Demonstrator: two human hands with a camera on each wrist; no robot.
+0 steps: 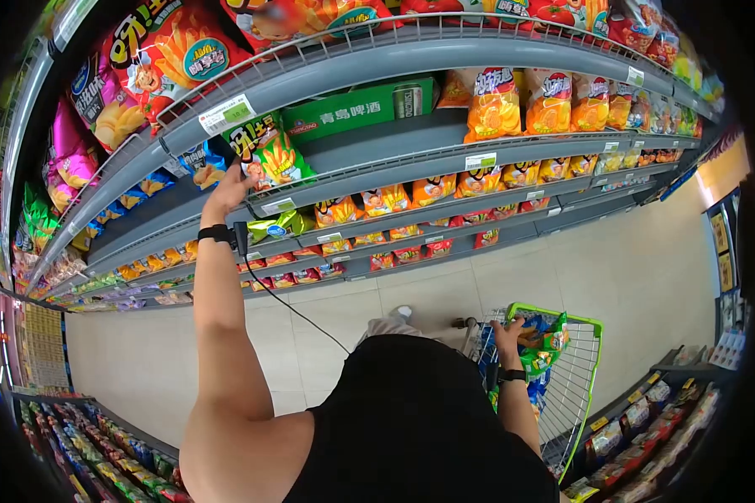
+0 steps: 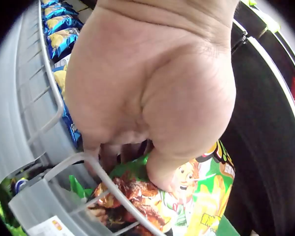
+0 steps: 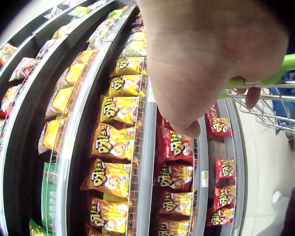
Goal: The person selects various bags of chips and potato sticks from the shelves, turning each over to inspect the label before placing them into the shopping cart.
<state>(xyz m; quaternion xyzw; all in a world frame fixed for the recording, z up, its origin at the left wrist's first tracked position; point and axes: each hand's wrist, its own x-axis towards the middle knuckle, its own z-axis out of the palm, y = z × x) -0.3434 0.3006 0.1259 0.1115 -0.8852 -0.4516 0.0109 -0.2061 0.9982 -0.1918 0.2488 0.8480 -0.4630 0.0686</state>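
My left hand (image 1: 228, 193) reaches into the shelf and grips a green bag of chips (image 1: 281, 161) by its left side. In the left wrist view the thumb lies over the front of the chip bag (image 2: 206, 196), with the fingers partly hidden behind the palm. The bag stands just behind the wire guard (image 2: 123, 196). Lower right, my right hand (image 1: 507, 337) holds the green rim of a shopping cart (image 1: 597, 356). In the right wrist view its fingertips curl round the green bar (image 3: 280, 73). Green and blue snack bags (image 1: 545, 356) lie inside the cart.
A green beer carton (image 1: 356, 111) sits right of the held bag on the same shelf, and blue chip bags (image 1: 203, 163) are to its left. Orange bags (image 1: 495, 109) stand farther right. Wire guards edge the shelves. Tiled floor (image 1: 428, 289) lies between shelf and cart.
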